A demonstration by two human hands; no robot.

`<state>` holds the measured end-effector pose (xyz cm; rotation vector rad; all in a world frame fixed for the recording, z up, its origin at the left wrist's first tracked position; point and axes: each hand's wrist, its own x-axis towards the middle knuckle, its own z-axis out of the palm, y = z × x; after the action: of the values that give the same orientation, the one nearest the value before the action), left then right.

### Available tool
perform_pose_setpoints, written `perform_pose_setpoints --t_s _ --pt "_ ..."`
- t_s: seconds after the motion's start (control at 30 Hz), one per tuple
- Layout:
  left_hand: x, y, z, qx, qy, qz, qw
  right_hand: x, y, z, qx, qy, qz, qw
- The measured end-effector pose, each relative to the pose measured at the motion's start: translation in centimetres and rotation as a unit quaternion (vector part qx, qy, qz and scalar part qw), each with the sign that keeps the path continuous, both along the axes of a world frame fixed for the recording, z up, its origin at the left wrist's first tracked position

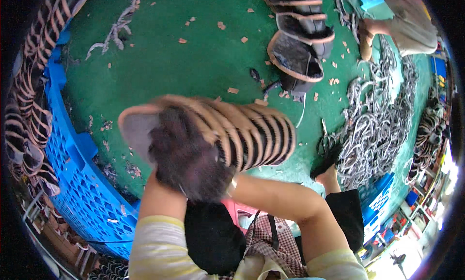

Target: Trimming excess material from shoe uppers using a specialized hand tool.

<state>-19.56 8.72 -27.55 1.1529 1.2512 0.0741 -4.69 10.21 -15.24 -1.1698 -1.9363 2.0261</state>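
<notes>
A long nested stack of black shoe uppers [256, 134] with fuzzy tan edges lies sideways in front of me, its open grey-lined end at the left. Both my hands wear dark gloves and overlap at that end, smeared by motion. My left hand [172, 134] is closed over the end shoe upper. Crossing from the right, my right hand [208, 176] presses close below it, and its fingers cannot be made out. A bracelet circles the right wrist.
Another stack of shoe uppers [300, 52] lies on the green floor [169, 67] among tan scraps. Scissors [325, 139] lie by my foot, beside a heap of grey strips [378, 130]. Blue plastic pallets [82, 183] edge the left. Another person's leg [411, 33] shows at the far right.
</notes>
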Motion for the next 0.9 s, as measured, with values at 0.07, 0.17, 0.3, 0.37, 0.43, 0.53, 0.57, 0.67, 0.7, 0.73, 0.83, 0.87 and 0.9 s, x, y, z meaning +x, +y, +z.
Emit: perform_pose_setpoints --t_s 0.07,0.17,0.3,0.37,0.43,0.53,0.57,0.67,0.7,0.73,0.83,0.87,0.9 --pt "-0.4 -0.3 0.6 0.009 0.011 -0.001 1.000 -2.4 6.7 1.3 0.098 -0.062 0.117 0.986" --pt "1.2 -1.2 1.1 0.018 0.007 -0.006 1.000 -3.5 12.4 4.7 0.237 -0.168 0.283 0.914" --pt "1.5 -1.1 1.4 0.027 0.022 -0.019 0.999 -4.9 12.9 7.9 0.372 -0.246 0.424 0.788" --pt "3.2 3.4 9.2 0.123 -0.055 -0.050 0.990 -0.4 13.1 3.3 0.388 -0.221 0.343 0.826" --pt "3.2 2.5 15.8 0.145 -0.058 -0.064 0.986 0.2 12.9 1.0 0.358 -0.132 0.439 0.813" --pt "2.1 -4.2 11.6 0.073 -0.109 0.207 0.970 -1.6 16.9 7.1 0.306 -0.185 0.430 0.829" --pt "3.0 -4.0 9.1 0.071 -0.131 0.208 0.967 4.4 21.3 -1.8 0.182 -0.051 0.237 0.953" --pt "3.5 -1.4 11.4 -0.084 -0.203 0.378 0.900 9.6 34.8 -1.0 0.574 -0.028 -0.019 0.818" --pt "2.3 -2.5 10.8 -0.092 -0.184 0.381 0.901 5.6 36.7 2.7 0.508 -0.176 -0.057 0.841" --pt "2.5 -1.6 10.3 -0.084 -0.192 0.363 0.908 6.9 41.8 1.5 0.661 -0.190 -0.113 0.717" --pt "2.5 0.3 7.3 -0.069 -0.204 0.324 0.921 8.3 51.7 0.6 0.661 -0.308 -0.054 0.682" --pt "1.9 -0.1 6.6 -0.067 -0.196 0.322 0.924 6.3 52.2 0.2 0.633 -0.269 -0.078 0.722" --pt "1.5 -0.4 5.8 -0.065 -0.190 0.319 0.926 4.6 52.6 -0.1 0.601 -0.230 -0.101 0.758"
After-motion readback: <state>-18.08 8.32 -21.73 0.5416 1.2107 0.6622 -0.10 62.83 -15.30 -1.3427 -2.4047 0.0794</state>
